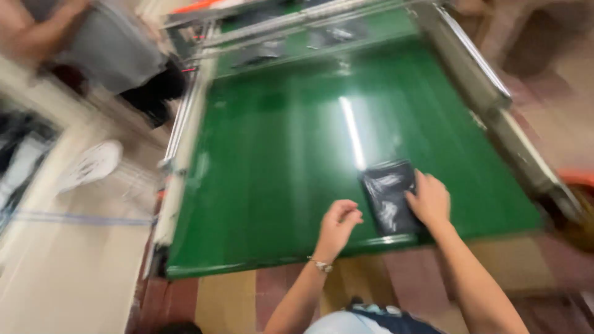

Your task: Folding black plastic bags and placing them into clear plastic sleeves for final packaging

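Observation:
A dark, shiny plastic packet (388, 193) lies flat on the green conveyor belt (278, 154), near its front edge. My right hand (428, 199) rests on the packet's right side, fingers spread against it. My left hand (338, 224) hovers just left of the packet with loosely curled fingers and holds nothing; a bracelet is on that wrist.
Metal side rails (470, 55) frame the belt. More dark packets (337, 34) lie at its far end. Another person (105, 43) stands at the upper left beside a pale table (55, 247) bearing a white object (93, 164). An orange thing (578, 179) sits at the right edge.

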